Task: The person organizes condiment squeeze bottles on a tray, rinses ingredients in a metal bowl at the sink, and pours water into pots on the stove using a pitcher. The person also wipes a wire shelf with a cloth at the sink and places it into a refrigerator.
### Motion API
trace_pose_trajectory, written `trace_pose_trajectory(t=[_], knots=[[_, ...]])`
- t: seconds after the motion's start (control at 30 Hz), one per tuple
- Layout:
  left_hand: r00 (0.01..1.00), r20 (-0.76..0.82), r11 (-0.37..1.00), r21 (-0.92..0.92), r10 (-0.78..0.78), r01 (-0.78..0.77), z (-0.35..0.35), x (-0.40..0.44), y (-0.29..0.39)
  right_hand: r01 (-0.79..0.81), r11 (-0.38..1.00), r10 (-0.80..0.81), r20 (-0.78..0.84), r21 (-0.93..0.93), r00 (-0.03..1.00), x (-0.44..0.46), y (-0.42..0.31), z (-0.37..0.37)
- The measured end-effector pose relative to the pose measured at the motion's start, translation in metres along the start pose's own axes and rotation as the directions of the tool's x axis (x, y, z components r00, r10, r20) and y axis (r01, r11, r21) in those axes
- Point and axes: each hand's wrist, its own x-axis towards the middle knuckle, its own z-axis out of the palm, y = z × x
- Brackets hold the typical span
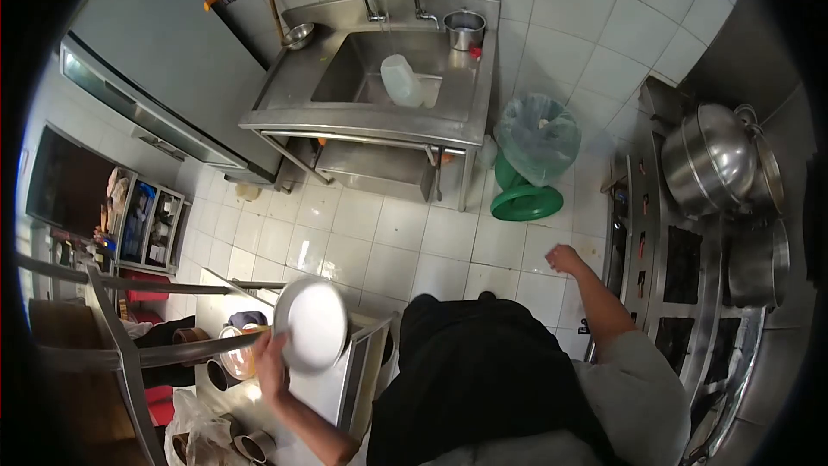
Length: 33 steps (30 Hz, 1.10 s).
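Note:
My left hand (271, 361) is closed on the near left edge of a round white plate (312, 326), which is tilted above the side of a steel table. Out to the right, over the tiled floor, my right hand (564, 260) has its fingers curled in, and nothing shows in it. The plate's surface looks bare. Beside my left hand lies a clear container with orange contents (238, 354) on the table. My left fingers are slightly blurred and partly hidden.
Ahead stands a steel sink (379, 119) with a white jug (400, 79) under running water. A lined bin (539, 140) and green lid (527, 203) are right of it. Stove with large pots (710, 160) at right; metal rack (105, 328) at left.

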Motion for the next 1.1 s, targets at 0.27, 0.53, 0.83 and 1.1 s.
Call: trace_pose_trajectory(t=[0.27,0.53,0.83,1.1], knots=[[0.955,0.261,0.952,-0.3,0.139,-0.057,0.204,0.202,0.109,0.134,0.981,-0.117,-0.12,0.143,0.986,0.05,-0.177,0.004],[0.925,0.336,0.888,-0.459,0.176,-0.002,0.374,0.429,0.161,0.179,0.814,-0.172,0.065,-0.553,0.983,0.0,-0.084,0.029],[0.925,0.371,0.833,-0.534,0.079,0.143,0.488,0.549,0.193,-0.466,0.452,0.723,-0.006,0.76,0.691,-0.094,-0.097,0.09],[0.882,0.461,0.873,-0.465,0.099,0.145,0.501,0.57,0.2,-0.24,0.58,0.61,-0.221,0.778,0.761,-0.046,-0.177,0.111]])
